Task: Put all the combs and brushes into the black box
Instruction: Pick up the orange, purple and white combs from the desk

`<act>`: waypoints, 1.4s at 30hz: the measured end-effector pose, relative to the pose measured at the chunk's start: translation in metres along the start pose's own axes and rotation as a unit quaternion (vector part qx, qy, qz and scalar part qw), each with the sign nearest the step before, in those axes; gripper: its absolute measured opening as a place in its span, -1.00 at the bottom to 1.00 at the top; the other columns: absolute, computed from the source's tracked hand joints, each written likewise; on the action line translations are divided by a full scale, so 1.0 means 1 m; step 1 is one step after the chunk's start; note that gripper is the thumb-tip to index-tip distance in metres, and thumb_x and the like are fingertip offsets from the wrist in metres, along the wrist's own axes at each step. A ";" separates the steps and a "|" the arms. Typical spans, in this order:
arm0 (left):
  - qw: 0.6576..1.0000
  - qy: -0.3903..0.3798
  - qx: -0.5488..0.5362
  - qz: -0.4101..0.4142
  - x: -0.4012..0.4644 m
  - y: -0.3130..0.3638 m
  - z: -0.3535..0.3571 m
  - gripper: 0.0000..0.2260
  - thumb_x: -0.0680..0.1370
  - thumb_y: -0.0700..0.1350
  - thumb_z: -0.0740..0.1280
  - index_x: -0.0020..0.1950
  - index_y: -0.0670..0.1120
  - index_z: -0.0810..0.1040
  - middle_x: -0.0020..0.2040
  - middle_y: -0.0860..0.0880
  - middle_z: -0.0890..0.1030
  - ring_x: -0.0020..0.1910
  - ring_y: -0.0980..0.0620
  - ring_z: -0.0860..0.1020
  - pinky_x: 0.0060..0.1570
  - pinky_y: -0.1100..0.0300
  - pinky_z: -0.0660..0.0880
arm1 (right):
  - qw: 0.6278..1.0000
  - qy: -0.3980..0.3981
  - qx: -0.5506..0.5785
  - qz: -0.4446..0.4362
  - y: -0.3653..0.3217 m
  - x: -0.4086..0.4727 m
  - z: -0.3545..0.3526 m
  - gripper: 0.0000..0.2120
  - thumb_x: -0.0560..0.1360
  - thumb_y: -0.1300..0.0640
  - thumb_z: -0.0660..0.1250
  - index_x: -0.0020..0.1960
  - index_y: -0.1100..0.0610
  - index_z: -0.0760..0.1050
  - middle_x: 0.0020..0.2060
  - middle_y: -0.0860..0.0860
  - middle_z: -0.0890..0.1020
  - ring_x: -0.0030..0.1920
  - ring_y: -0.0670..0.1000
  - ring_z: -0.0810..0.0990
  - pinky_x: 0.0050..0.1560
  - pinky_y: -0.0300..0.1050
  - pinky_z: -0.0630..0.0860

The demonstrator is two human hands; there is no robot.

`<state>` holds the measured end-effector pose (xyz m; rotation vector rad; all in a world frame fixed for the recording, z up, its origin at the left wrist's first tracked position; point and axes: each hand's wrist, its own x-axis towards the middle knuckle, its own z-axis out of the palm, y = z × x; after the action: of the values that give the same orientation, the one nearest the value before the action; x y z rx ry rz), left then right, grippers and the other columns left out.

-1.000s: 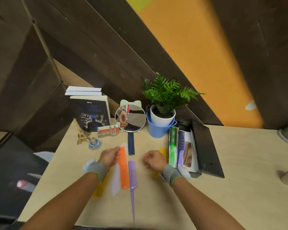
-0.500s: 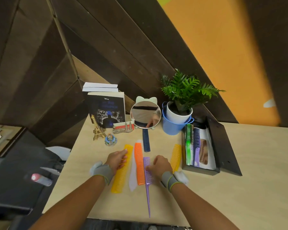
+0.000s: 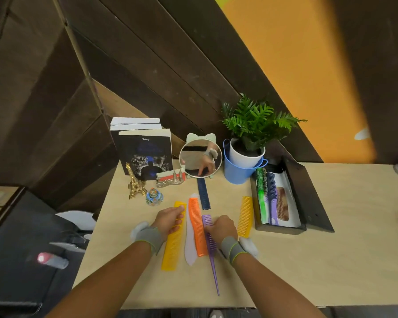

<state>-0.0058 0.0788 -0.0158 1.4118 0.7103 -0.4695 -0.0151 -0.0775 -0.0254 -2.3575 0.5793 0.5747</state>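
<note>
Several combs lie side by side on the table: a long yellow comb (image 3: 172, 249), a white comb (image 3: 190, 246), an orange comb (image 3: 197, 228), a purple tail comb (image 3: 213, 258), a shorter yellow comb (image 3: 245, 216) and a dark blue comb (image 3: 203, 193). My left hand (image 3: 169, 220) lies over the top end of the long yellow comb, fingers curled on it. My right hand (image 3: 221, 228) grips the toothed part of the purple tail comb. Both combs rest on the table. The open black box (image 3: 308, 203) at the right holds a green round brush (image 3: 261, 187), a purple comb (image 3: 272, 196) and a brown comb (image 3: 283, 203).
At the back stand books (image 3: 145, 152), a small Eiffel tower (image 3: 135, 182), a glass trinket (image 3: 154, 197), a round mirror (image 3: 200, 157) and a potted plant in a blue bucket (image 3: 241, 168). The table's left edge drops to a dark floor with a chair.
My left hand moved off the orange comb onto the long yellow comb. My right hand came down onto the purple tail comb. The view shifted, so everything sits further right.
</note>
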 end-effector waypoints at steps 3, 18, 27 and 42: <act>1.000 -0.017 0.004 -0.001 0.000 0.001 0.001 -0.84 0.53 -0.02 0.30 0.03 -0.08 0.51 -0.27 0.02 0.49 -0.33 0.11 0.43 -0.33 0.29 0.39 | 1.000 -0.002 0.007 0.011 0.001 0.003 0.001 -0.58 0.41 0.03 0.42 0.16 0.25 0.49 0.16 0.16 0.59 0.16 0.16 0.59 0.06 -0.09 0.51; 0.990 -0.127 0.062 -0.014 -0.002 0.007 0.004 -0.86 0.47 0.03 0.38 -0.08 -0.02 0.57 -0.16 0.01 0.64 -0.16 0.08 0.61 -0.06 0.18 0.51 | 0.941 -0.051 0.335 -0.018 -0.023 0.017 -0.034 -0.71 0.42 0.25 0.43 -0.41 0.13 0.41 -0.73 -0.08 0.45 -0.75 -0.21 0.32 -0.69 -0.38 0.24; 0.986 -0.165 0.015 0.011 -0.008 0.020 0.004 -0.94 0.50 -0.24 0.35 -0.10 -0.10 0.59 -0.29 0.00 0.66 -0.44 0.19 0.64 -0.36 0.36 0.58 | 0.908 -0.084 0.410 -0.019 -0.053 0.012 -0.043 -0.71 0.53 0.06 0.31 -0.35 0.13 0.43 -0.61 -0.03 0.55 -0.66 -0.18 0.41 -0.64 -0.41 0.32; 0.994 -0.099 -0.022 0.037 -0.006 0.012 -0.033 -0.70 0.51 -0.33 0.29 0.24 -0.21 0.50 -0.28 0.04 0.66 -0.42 0.18 0.62 -0.25 0.25 0.55 | 0.997 -0.032 -0.029 -0.059 -0.025 0.000 0.013 -0.60 0.28 -0.11 0.49 -0.03 0.08 0.45 0.07 0.08 0.64 0.08 0.11 0.62 -0.09 -0.12 0.46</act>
<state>-0.0073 0.1123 -0.0030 1.3243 0.5041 -0.5240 -0.0048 -0.0516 -0.0231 -2.3987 0.3974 0.6190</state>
